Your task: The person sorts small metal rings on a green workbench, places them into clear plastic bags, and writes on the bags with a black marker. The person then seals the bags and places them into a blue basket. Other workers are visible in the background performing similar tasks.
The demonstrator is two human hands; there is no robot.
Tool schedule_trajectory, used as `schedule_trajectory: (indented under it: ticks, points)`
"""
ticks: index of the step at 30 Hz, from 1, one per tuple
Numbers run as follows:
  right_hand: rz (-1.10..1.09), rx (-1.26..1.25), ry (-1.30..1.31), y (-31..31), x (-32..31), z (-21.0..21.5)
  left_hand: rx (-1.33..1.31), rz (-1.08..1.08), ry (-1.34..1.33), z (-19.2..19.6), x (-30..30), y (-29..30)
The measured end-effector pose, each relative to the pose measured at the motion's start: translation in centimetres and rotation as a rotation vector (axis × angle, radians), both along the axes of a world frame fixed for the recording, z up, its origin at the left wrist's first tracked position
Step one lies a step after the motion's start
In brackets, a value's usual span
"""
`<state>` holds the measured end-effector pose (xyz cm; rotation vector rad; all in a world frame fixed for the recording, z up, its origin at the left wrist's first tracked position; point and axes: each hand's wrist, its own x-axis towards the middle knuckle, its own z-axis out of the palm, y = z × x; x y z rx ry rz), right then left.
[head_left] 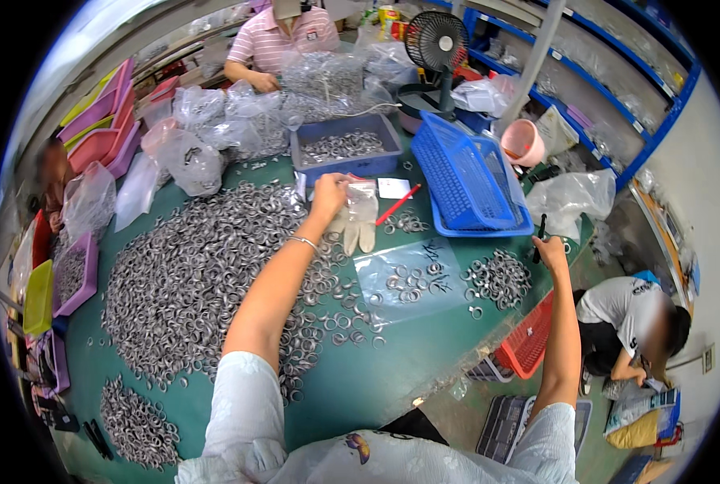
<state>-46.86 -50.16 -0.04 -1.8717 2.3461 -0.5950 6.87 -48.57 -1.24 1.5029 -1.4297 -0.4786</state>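
Observation:
My left hand (330,195) is closed at the far side of the table, fingertips at the top edge of a small clear zip bag (363,200). A pale work glove (358,233) lies partly under that bag. Out to the right, my right hand (550,251) is wrapped round a slim black pen-like tool (541,228), held upright. Below my left forearm spreads a large heap of grey metal rings (206,266). A smaller ring pile (501,279) lies near my right hand. Between my arms, a flat clear plastic sheet (424,302) carries some rings and small dark pieces.
A blue-grey bin of rings (348,165) and stacked blue baskets (469,181) stand beyond my hands. A red pen (398,204) lies beside the glove. A black fan (436,44) stands at the back. One person sits opposite; another bends down at right near red baskets (528,339).

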Motion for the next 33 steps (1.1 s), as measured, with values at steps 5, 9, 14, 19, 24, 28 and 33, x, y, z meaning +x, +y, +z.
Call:
schedule_trajectory:
  ticks: [5, 9, 14, 19, 24, 28, 33]
  points:
    - [-0.002, 0.205, -0.206, 1.5, 5.1, 2.6, 0.076, 0.011, 0.079, 0.4, 1.0, 1.7]
    - [-0.080, 0.009, 0.000, 5.1, 4.1, 2.4, 0.097, -0.046, 0.262, 1.4, -0.1, 1.7]
    - [-0.048, -0.218, 0.067, 13.0, 9.2, 6.5, 0.057, -0.078, 0.355, 1.3, 0.5, 1.7]
    - [0.129, -0.230, -0.052, 17.2, 13.2, 6.6, 0.048, -0.150, 0.378, 2.6, 0.3, 2.5]
    - [0.319, -0.181, -0.158, 19.0, 16.5, 5.9, 0.062, -0.196, 0.415, 3.9, 0.3, 3.2]
    - [0.431, -0.125, -0.224, 19.7, 18.9, 5.6, 0.009, -0.197, 0.450, 4.9, -0.2, 4.1]
    - [0.429, -0.142, -0.218, 18.9, 19.2, 4.8, -0.007, -0.166, 0.423, 6.1, -1.1, 6.2]
